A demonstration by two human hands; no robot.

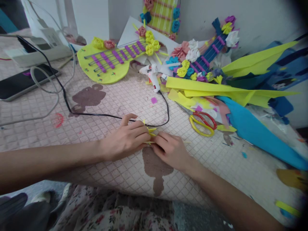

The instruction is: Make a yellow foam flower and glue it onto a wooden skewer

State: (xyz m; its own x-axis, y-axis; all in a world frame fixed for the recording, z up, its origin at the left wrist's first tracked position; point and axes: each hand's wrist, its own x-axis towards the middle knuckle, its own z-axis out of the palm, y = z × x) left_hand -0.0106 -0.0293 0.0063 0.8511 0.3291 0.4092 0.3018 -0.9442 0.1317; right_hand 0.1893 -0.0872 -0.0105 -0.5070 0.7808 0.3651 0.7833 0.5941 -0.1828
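My left hand (128,138) and my right hand (171,149) meet over the near part of the table, fingertips close together. Both are closed on a small piece of yellow paper (152,131), whose narrow pointed bits stick up between them. A thin pale stick (187,142) runs sideways through the same spot and pokes out past my right hand. My fingers hide most of the paper and stick. Just beyond the fingers lies the black cord (106,114) of a white glue gun (154,78). Scissors (203,123) with red and yellow handles rest to the right.
A yellow paper guitar (106,69) with purple strips lies at the back, beside a blue paper instrument (207,59) with paper flowers. Yellow paper strips (204,86) and a blue paper strip (262,133) spread rightward. A phone (21,83) and power strip (39,53) sit left.
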